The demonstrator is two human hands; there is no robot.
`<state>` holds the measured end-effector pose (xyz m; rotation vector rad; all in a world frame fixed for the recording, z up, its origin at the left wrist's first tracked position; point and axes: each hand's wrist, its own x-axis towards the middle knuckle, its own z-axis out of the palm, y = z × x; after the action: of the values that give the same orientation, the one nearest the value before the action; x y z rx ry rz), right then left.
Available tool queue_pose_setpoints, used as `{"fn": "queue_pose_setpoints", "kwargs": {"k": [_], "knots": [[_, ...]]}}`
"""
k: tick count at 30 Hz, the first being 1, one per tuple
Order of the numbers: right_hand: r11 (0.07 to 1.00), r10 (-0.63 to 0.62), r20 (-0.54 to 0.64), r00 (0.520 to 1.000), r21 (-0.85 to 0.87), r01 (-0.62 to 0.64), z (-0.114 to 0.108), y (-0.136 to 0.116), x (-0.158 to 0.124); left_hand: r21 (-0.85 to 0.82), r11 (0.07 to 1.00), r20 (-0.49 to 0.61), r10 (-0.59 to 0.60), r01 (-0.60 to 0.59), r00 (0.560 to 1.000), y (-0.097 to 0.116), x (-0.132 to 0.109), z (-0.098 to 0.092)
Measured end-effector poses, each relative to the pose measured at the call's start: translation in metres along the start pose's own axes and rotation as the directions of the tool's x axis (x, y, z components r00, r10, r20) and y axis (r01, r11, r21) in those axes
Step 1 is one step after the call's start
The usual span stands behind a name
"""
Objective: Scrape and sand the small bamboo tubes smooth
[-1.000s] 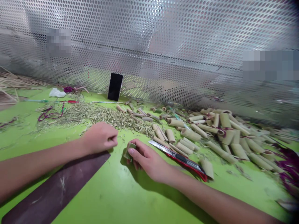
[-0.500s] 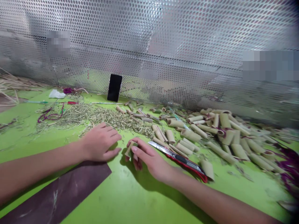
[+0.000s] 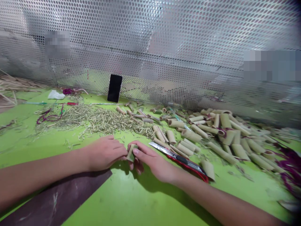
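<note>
A short, split piece of bamboo tube (image 3: 131,153) stands between my two hands, its green-flecked face showing. My right hand (image 3: 148,159) pinches it from the right, with the thumb and fingers around it. The fingertips of my left hand (image 3: 105,153) press against its left side. Just right of my right hand, a red-and-silver utility knife (image 3: 178,160) lies on the green table (image 3: 141,196), with its blade pointing left. The piece's far side is hidden by my fingers.
A large heap of cut bamboo tubes (image 3: 225,141) lies to the right, and a pile of shredded fibre (image 3: 101,121) lies ahead. A dark brown board (image 3: 56,201) sits under my left forearm. A propped phone (image 3: 114,88) stands against a perforated metal screen (image 3: 150,47).
My left hand has slid right from lying apart to touching the bamboo piece. The piece now stands more upright between both hands. The knife and tubes have not moved.
</note>
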<state>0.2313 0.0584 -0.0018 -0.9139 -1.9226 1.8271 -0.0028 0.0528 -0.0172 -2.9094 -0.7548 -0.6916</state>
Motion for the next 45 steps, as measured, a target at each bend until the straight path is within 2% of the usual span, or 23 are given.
{"fn": "queue_pose_setpoints", "kwargs": {"k": [9,19,26,30,33,37,40,43,45], "knots": [[1.000,-0.009,0.000,1.000,0.028,0.009,0.000,0.003,0.001,0.039,0.999,0.103,-0.004,0.000,0.995,0.006,0.001,-0.009],[1.000,0.000,-0.029,1.000,-0.013,0.000,0.002,0.001,0.004,0.072,0.997,-0.043,0.004,-0.001,0.999,0.009,0.003,-0.008],[0.998,-0.022,-0.005,1.000,-0.054,0.022,0.005,-0.005,0.005,0.125,0.992,-0.084,0.044,-0.034,0.996,0.011,0.005,-0.009],[0.998,0.010,0.022,1.000,-0.069,-0.008,0.003,-0.006,0.003,0.142,0.988,-0.117,0.073,-0.056,0.990,-0.003,0.005,-0.010],[0.994,0.048,0.045,0.998,-0.097,-0.043,-0.001,-0.005,0.000,0.118,0.993,-0.161,-0.005,0.024,0.987,-0.029,-0.001,-0.011],[0.998,0.035,0.033,0.999,-0.047,-0.034,-0.005,0.000,-0.001,0.189,0.954,-0.097,-0.219,0.234,0.971,-0.056,-0.013,-0.014],[0.999,0.034,0.016,0.999,0.004,-0.034,-0.005,0.003,0.000,0.286,0.935,-0.015,-0.216,0.212,0.976,-0.056,-0.014,-0.013],[0.999,0.040,-0.005,0.999,0.030,-0.040,-0.004,0.004,0.001,0.364,0.919,0.004,-0.163,0.151,0.987,-0.043,-0.008,-0.011],[0.998,0.041,-0.013,0.999,0.044,-0.041,-0.003,0.004,0.002,0.358,0.928,0.009,-0.117,0.106,0.993,-0.031,-0.003,-0.011]]}}
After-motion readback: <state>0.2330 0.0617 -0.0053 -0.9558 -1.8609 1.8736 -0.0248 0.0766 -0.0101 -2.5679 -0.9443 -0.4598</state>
